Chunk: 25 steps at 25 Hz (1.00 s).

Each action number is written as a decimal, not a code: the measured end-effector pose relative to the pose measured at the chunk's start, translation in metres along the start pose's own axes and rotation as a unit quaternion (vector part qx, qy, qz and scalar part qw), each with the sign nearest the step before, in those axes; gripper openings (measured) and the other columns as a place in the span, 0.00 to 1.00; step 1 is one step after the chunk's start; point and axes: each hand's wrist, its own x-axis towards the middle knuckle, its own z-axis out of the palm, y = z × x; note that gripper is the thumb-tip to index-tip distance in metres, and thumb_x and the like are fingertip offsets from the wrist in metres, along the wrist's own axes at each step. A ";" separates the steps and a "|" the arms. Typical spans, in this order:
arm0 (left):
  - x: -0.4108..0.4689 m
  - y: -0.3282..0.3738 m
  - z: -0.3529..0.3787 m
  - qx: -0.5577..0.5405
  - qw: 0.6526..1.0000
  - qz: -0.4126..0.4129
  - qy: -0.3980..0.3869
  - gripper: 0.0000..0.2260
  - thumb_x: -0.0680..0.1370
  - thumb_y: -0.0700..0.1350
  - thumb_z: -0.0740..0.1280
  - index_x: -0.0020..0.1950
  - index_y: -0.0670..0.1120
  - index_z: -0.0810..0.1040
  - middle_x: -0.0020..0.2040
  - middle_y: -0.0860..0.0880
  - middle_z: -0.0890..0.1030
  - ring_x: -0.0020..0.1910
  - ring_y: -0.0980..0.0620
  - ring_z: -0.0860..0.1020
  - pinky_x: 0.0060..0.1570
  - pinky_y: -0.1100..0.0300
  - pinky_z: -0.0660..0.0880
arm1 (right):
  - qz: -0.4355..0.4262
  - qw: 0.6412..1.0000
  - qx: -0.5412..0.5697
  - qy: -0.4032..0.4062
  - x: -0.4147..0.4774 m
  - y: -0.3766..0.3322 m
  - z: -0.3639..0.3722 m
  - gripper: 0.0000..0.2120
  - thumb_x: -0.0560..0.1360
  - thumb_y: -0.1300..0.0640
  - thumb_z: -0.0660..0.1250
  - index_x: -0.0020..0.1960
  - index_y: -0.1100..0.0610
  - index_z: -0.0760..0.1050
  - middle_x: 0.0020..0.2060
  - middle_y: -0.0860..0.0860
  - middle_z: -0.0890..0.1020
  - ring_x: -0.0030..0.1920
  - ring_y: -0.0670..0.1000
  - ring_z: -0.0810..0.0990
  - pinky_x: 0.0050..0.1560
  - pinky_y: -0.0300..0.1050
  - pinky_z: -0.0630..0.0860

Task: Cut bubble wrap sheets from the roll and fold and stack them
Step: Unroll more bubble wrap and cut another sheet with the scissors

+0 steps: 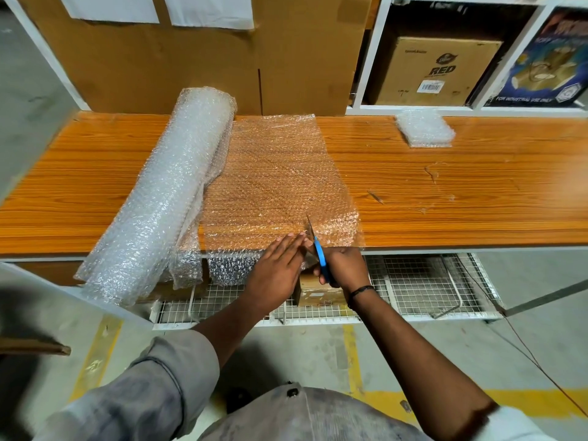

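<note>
Bubble wrap sheet (273,173) clear, flat beside roll (165,192); L hand (276,268) flat on it, R hand (342,265) grips scissors (319,254).

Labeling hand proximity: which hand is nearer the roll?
Left. The left hand presses flat on the sheet, right of the roll; the right hand, holding the scissors, is farther right, beyond the left.

Behind the orange wooden table (445,198) — a cardboard sheet (191,65) and a carton marked RED (442,71).
</note>
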 end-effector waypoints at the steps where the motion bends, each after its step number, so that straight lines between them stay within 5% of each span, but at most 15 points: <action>1: 0.000 -0.001 0.000 -0.004 1.000 0.000 0.000 0.24 0.82 0.49 0.54 0.74 0.42 0.74 0.74 0.43 0.75 0.73 0.42 0.73 0.73 0.46 0.65 | 0.002 1.000 -0.005 0.003 0.002 -0.002 0.002 0.19 0.77 0.49 0.75 0.42 0.67 0.85 0.27 0.57 0.80 0.21 0.50 0.71 0.23 0.36 0.62; 5: 0.001 -0.004 -0.001 -0.015 1.000 0.002 0.004 0.24 0.82 0.48 0.54 0.75 0.42 0.74 0.73 0.43 0.75 0.73 0.42 0.73 0.74 0.46 0.64 | 0.014 0.999 -0.028 0.019 0.010 -0.007 0.003 0.14 0.78 0.60 0.70 0.40 0.70 0.83 0.26 0.58 0.80 0.18 0.49 0.71 0.24 0.36 0.62; 11: 0.003 -0.006 -0.002 0.007 0.999 0.027 0.037 0.22 0.80 0.48 0.55 0.68 0.40 0.79 0.66 0.42 0.81 0.69 0.41 0.77 0.72 0.45 0.65 | 0.020 0.999 -0.034 0.009 0.016 -0.017 0.004 0.18 0.76 0.50 0.74 0.34 0.63 0.82 0.26 0.58 0.80 0.20 0.51 0.72 0.24 0.36 0.62; 14: 0.002 -0.009 0.002 0.001 0.998 0.032 0.045 0.21 0.81 0.48 0.56 0.67 0.41 0.80 0.65 0.42 0.82 0.68 0.41 0.78 0.72 0.45 0.65 | 0.004 0.998 -0.049 0.026 0.023 -0.021 0.008 0.18 0.75 0.54 0.75 0.30 0.61 0.79 0.25 0.57 0.80 0.20 0.51 0.73 0.25 0.36 0.66; 17: 0.002 -0.015 0.008 -0.014 0.999 0.033 0.033 0.21 0.83 0.48 0.56 0.70 0.43 0.78 0.68 0.43 0.80 0.71 0.42 0.76 0.74 0.45 0.64 | 0.006 0.998 -0.049 0.029 0.030 -0.026 0.011 0.15 0.75 0.58 0.73 0.32 0.63 0.80 0.28 0.60 0.81 0.22 0.52 0.75 0.27 0.39 0.70; 22: 0.000 -0.023 0.010 -0.012 0.997 0.058 0.043 0.21 0.81 0.47 0.56 0.70 0.45 0.79 0.69 0.43 0.80 0.70 0.41 0.76 0.71 0.41 0.68 | 0.039 0.999 -0.020 0.015 0.041 -0.038 0.012 0.15 0.73 0.52 0.77 0.39 0.66 0.84 0.29 0.60 0.82 0.22 0.53 0.75 0.26 0.40 0.72; 25: 0.002 -0.029 0.008 -0.018 0.998 0.060 0.032 0.21 0.81 0.48 0.56 0.71 0.45 0.78 0.70 0.42 0.79 0.71 0.40 0.75 0.71 0.40 0.68 | 0.029 0.998 -0.047 0.024 0.046 -0.041 0.017 0.15 0.72 0.52 0.78 0.34 0.62 0.82 0.29 0.59 0.82 0.24 0.53 0.75 0.29 0.43 0.73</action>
